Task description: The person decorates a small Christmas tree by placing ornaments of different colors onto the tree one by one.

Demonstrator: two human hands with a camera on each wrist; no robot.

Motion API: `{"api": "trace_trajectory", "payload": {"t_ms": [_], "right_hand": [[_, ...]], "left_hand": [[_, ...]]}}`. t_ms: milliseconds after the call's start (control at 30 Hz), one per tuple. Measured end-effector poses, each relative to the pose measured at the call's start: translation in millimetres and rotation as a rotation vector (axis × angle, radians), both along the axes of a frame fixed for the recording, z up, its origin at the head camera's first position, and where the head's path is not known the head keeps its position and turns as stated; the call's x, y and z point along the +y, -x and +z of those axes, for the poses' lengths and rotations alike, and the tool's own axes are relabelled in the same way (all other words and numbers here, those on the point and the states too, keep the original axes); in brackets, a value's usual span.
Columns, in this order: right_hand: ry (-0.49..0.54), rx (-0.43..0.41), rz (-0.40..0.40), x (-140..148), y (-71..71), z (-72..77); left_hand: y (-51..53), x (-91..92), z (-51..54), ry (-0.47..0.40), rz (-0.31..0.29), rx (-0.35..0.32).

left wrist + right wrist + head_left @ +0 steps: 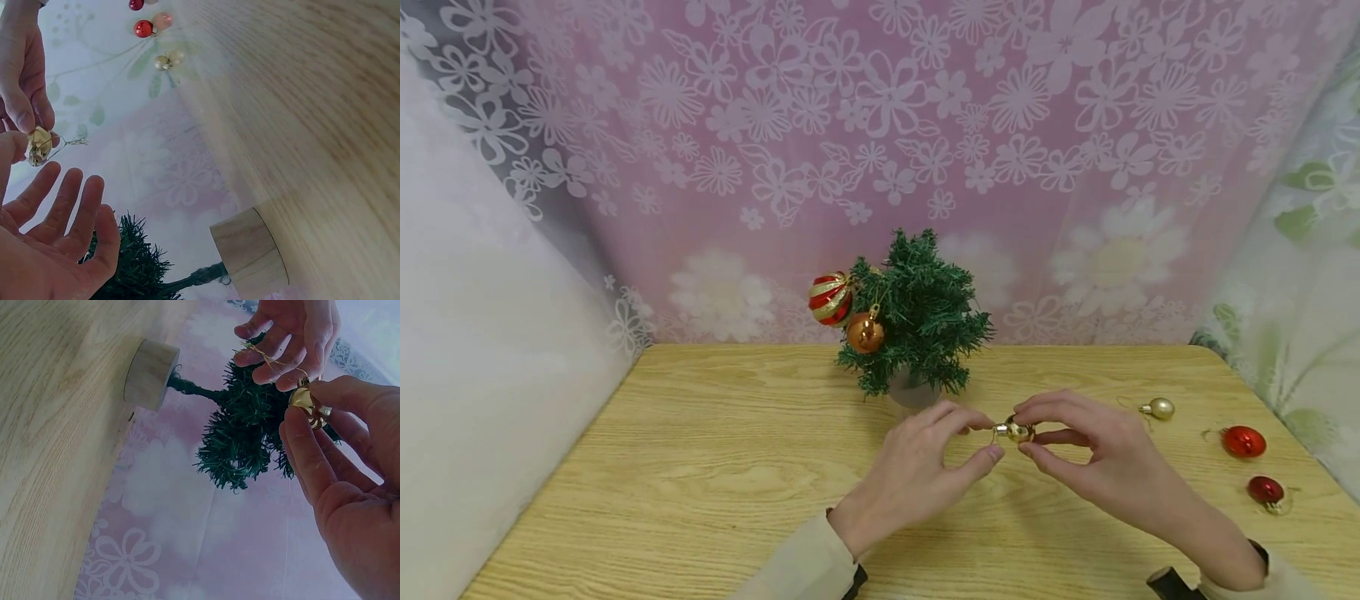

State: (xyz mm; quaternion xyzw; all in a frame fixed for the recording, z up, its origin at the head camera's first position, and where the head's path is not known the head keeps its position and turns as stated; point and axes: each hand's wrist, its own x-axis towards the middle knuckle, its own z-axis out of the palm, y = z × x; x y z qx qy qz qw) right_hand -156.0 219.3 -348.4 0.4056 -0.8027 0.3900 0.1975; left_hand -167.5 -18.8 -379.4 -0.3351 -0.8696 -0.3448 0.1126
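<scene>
Bauble [1020, 430] of glossy gold, small and round, with a metal cap and a thin, kinked thread [275, 361]; the tree [925, 300] beyond it is green and bristly, on a round base [250, 253] of pale wood; a ball striped in red and glittery gold [831, 300] and a smooth copper ball [865, 335] hang on its left side; the grained wooden worktop [700, 467] carries a pale gold ball [1162, 408], a bright red ball [1244, 442] and a dark red ball [1266, 489] at the right; the right fingers hide part of the bauble; both sleeves are cut off by the head view's lower edge; the right hand [1105, 450] pinches the bauble between thumb and fingertips, its cap facing left; the left hand [925, 458] has its fingers loosely spread, forefinger and thumb parted beside the cap; whether they touch it is hard to tell.
</scene>
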Motion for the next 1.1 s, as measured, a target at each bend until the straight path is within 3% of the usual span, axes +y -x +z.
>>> {"api": "trace_trajectory", "payload": {"t_ms": [600,833,1100], "right_hand": [[0.028,0.057,0.021,-2.2,-1.4,-4.8],[-0.010,0.026,-0.008,-4.0,-4.4,-2.1],[-0.018,0.012,-0.015,-5.0,-4.7,-1.2]], "left_hand": [[-2.4,0.9,-0.5,-0.059,-0.009,-0.027],[-2.2,2.6,-2.5,-0.061,-0.023,-0.011],[-0.8,2.6,-3.2,-0.103,-0.019,-0.041]]}}
